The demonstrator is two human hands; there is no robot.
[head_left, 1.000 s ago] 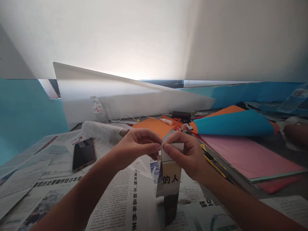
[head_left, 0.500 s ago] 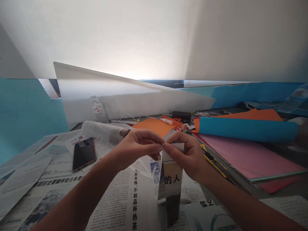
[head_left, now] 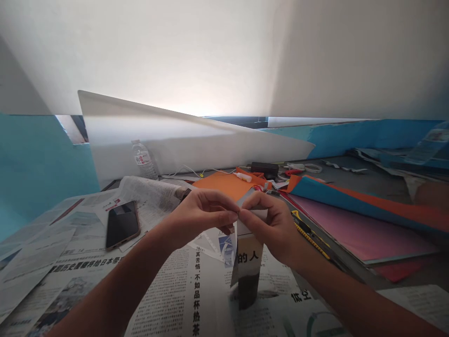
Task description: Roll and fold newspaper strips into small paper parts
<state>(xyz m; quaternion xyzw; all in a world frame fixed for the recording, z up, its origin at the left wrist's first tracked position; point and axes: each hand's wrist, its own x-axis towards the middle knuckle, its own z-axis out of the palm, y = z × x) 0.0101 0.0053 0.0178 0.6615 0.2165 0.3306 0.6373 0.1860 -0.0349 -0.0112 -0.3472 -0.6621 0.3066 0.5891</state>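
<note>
A newspaper strip (head_left: 248, 267) with two large printed characters hangs from my fingertips in the middle of the head view. My left hand (head_left: 206, 213) pinches its top left corner between thumb and index finger. Right beside it, my right hand (head_left: 268, 224) is closed on the top edge, thumb and index finger pressed together. The two hands' fingertips meet there, hiding the edge itself. Spread newspaper (head_left: 168, 299) lies below the strip. A clear triangle ruler (head_left: 209, 245) rests on it behind the strip, and a yellow-and-black utility knife (head_left: 310, 236) lies just right of my right hand.
A phone (head_left: 122, 224) and water bottle (head_left: 144, 159) are at left. Orange paper (head_left: 219, 184), a glue tube (head_left: 242, 177) and a black box (head_left: 264, 169) sit behind. At right, a co-worker's blurred hand (head_left: 430, 193) is by blue-and-orange sheets (head_left: 336, 196) above pink paper (head_left: 351, 227).
The strip's lower end has risen and less of it hangs down; my hands stay nearly in place. At right, the blue-and-orange sheets have swung down over the pink paper, baring the table behind.
</note>
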